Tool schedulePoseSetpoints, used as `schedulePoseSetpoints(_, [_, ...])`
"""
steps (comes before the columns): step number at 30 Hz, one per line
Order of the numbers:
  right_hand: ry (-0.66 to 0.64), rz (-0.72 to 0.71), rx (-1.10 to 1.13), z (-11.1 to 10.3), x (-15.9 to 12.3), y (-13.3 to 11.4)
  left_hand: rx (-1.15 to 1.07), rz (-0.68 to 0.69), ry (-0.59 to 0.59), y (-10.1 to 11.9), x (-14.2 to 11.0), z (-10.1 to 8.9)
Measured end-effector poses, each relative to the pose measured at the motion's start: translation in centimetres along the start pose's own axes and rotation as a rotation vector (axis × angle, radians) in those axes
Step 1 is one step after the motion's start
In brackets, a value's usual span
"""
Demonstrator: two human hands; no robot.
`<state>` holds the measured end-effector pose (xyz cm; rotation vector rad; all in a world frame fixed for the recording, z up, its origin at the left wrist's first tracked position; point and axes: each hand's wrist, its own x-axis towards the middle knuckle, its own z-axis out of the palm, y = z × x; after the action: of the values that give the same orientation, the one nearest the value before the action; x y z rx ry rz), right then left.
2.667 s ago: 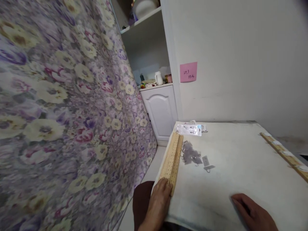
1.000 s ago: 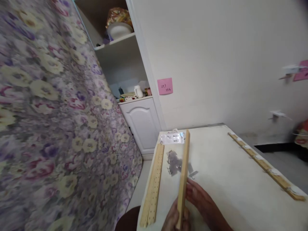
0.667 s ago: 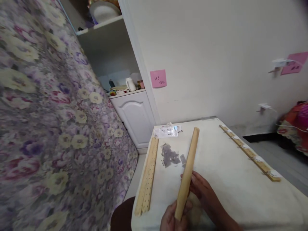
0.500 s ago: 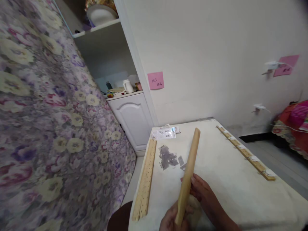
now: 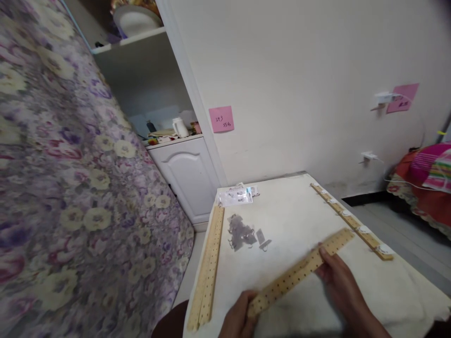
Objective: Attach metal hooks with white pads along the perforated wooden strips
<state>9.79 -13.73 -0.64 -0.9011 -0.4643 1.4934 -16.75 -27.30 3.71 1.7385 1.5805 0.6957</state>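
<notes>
A wooden strip (image 5: 292,277) with rows of small dark holes slants across the front of the table, held up at both ends of my reach. My left hand (image 5: 239,315) is closed round its near left end. Further along toward the right end, my right hand (image 5: 333,272) grips it, thumb on the holed face. Two similar perforated strips (image 5: 207,272) lie side by side along the table's left edge. Right of them is a pile of small grey hooks or tags (image 5: 241,233), with a couple of loose pieces (image 5: 263,238) beside it.
Clear plastic packages (image 5: 235,195) lie at the table's back left. Another wooden strip (image 5: 348,218) with white round pieces on it runs along the right side of the white-covered table (image 5: 275,206). A floral curtain (image 5: 81,188) hangs at left; a wall stands behind.
One perforated strip left the stack at left and came up into both hands. It has turned from nearly upright, edge on, to slanting rightward with its holed face up. My view swung right.
</notes>
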Motion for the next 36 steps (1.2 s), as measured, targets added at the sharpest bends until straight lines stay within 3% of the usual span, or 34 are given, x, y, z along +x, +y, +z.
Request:
schedulePoseSetpoints(5, [0.225,-0.137,-0.069,-4.2,1.0,-0.8,0.120,0.067,0.079,-1.2,1.3,-1.6])
schedulePoseSetpoints(10, [0.381,-0.309,-0.744,-7.2,1.1,-2.5,0.344,0.025,0.149,-3.2,3.0,-1.6])
schedulePoseSetpoints(13, [0.364,-0.364,-1.046,-8.5,1.5,-3.1,0.431,0.018,0.171,-3.3,3.7,-1.3])
schedulePoseSetpoints(17, [0.247,-0.518,-1.388,-9.5,2.1,-2.8,0.392,0.046,0.216,-3.3,4.0,-0.7])
schedulePoseSetpoints(22, [0.270,-0.497,-1.516,-9.6,1.6,-2.7,0.236,0.103,0.330,-4.7,3.5,0.1])
schedulePoseSetpoints(24, [0.337,-0.540,-1.519,-8.8,1.3,-2.8,0.179,0.088,0.384,-5.5,3.3,0.6])
schedulePoseSetpoints(26, [0.304,-0.642,-1.472,-7.3,1.3,-2.7,0.149,0.064,0.438,-6.2,3.2,1.0])
schedulePoseSetpoints(28, [0.082,-0.748,-1.354,-4.9,1.6,-2.1,0.140,0.059,0.494,-6.7,3.1,1.4])
schedulePoseSetpoints(32, [-0.306,-0.708,-1.191,1.5,2.8,0.9,0.121,0.087,0.581,-7.0,2.8,1.8])
schedulePoseSetpoints(34, [-0.440,-0.652,-1.119,4.2,3.5,2.7,0.094,0.085,0.615,-7.0,2.7,1.7])
schedulePoseSetpoints(36, [-0.495,-0.617,-1.109,6.1,4.2,4.3,0.062,0.072,0.644,-7.0,2.6,1.6])
